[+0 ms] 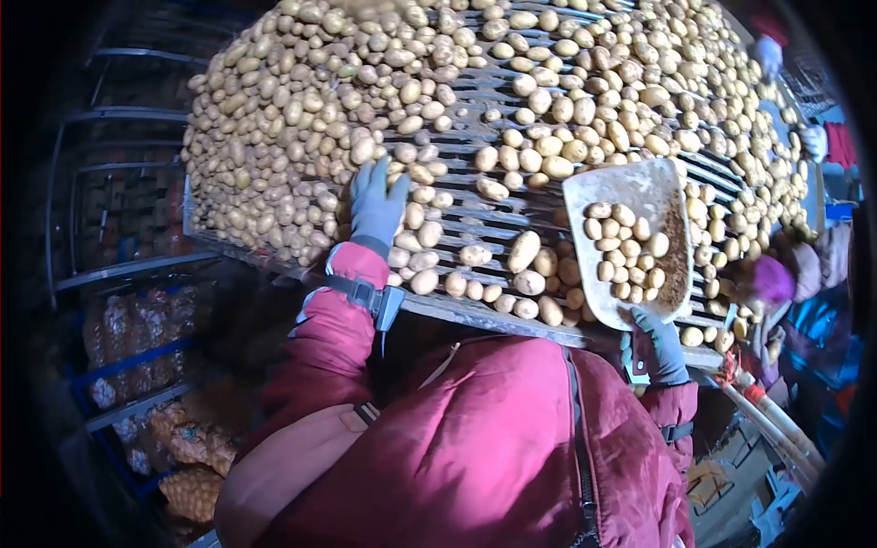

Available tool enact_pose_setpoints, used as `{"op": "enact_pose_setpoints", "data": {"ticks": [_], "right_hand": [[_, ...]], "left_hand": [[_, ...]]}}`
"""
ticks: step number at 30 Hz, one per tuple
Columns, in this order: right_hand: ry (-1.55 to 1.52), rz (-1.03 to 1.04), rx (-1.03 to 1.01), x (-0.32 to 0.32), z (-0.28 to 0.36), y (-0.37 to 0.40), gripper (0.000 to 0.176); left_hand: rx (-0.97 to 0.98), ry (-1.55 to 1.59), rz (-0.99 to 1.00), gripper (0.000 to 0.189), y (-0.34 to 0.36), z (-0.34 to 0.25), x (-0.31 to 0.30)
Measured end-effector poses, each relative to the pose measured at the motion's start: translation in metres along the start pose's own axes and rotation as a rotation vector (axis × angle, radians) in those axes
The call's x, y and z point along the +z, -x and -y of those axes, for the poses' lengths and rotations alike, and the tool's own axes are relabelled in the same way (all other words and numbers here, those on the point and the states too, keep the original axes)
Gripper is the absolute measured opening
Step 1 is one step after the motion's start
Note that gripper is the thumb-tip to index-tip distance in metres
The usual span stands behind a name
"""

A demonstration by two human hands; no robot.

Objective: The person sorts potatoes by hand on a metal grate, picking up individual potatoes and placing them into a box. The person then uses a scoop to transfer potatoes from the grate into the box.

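Observation:
Potatoes [274, 119] lie heaped over a slatted sorting table [475, 219]. My left hand [376, 201], in a grey-blue glove, rests with its fingers apart against the edge of the left heap, touching potatoes. My right hand [665, 352], gloved too, is wrapped round the dark handle of a pale, worn scoop [585, 205]. Several small potatoes [626, 251] and some brown soil lie in the scoop, which sits over the slats at the right. A few larger potatoes [525, 251] lie loose between my hands.
At the right edge are other people's gloved hands [813, 143] and a purple item [772, 279]. Red-taped poles [767, 411] slant down at the lower right. Metal racks [137, 274] and filled mesh sacks [192, 429] stand at the left. The table's front edge [493, 321] runs along my body.

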State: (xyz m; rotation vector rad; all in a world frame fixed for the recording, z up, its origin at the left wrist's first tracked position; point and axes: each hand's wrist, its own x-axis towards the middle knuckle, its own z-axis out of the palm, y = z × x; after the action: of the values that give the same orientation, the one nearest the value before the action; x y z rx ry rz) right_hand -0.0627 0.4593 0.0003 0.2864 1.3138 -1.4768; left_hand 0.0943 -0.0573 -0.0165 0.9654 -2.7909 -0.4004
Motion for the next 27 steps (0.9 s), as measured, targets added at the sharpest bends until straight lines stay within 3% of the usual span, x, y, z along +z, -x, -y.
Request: {"op": "enact_pose_setpoints", "data": {"ticks": [2,4,7,10,12,13,14,15,16,17,19,24,26,27], "right_hand": [[-0.076,-0.04,0.06,0.003,0.005,0.001,0.03],[-0.104,-0.08,0.05,0.005,0.006,-0.002,0.028],[-0.098,-0.045,0.022,0.003,0.008,-0.01,0.03],[-0.104,-0.042,0.005,0.004,0.008,-0.02,0.031],[-0.102,-0.01,-0.065,0.005,0.01,-0.021,0.029],[-0.073,0.022,-0.113,0.005,0.016,-0.018,0.031],[-0.071,0.027,-0.111,0.0,0.015,-0.019,0.031],[-0.112,0.099,-0.044,-0.01,0.011,-0.02,0.033],[-0.154,0.172,0.024,-0.015,0.008,-0.021,0.035],[-0.127,-0.031,-0.057,0.012,0.016,-0.015,0.037],[-0.101,-0.03,-0.058,0.015,0.019,-0.014,0.036],[-0.1,-0.086,-0.058,0.022,0.012,-0.022,0.034],[-0.115,-0.116,-0.032,0.023,0.007,-0.022,0.033],[-0.111,-0.123,-0.063,0.036,0.013,-0.017,0.032]], "left_hand": [[-0.193,-0.112,0.087,0.054,0.024,0.032,0.012],[-0.008,-0.045,-0.24,0.057,0.057,-0.025,0.037],[0.088,-0.195,-0.148,0.06,0.076,-0.108,0.049],[0.766,0.083,0.291,0.061,0.093,-0.167,0.056],[0.567,0.426,0.271,0.06,0.096,-0.189,0.042],[0.466,0.29,0.42,0.057,0.083,-0.177,0.025],[0.533,0.354,0.143,0.055,0.083,-0.139,0.044],[0.529,0.347,0.142,0.055,0.077,-0.108,0.037],[0.368,0.12,0.02,0.055,0.071,-0.075,0.02],[0.204,-0.105,-0.1,0.055,0.072,-0.047,0.008],[-0.016,-0.174,-0.159,0.066,0.087,0.014,0.021],[0.011,-0.189,0.065,0.071,0.121,-0.028,0.03],[0.047,0.217,0.162,0.056,0.121,-0.01,0.034],[0.06,0.144,-0.031,0.047,0.099,-0.032,0.009]]}}
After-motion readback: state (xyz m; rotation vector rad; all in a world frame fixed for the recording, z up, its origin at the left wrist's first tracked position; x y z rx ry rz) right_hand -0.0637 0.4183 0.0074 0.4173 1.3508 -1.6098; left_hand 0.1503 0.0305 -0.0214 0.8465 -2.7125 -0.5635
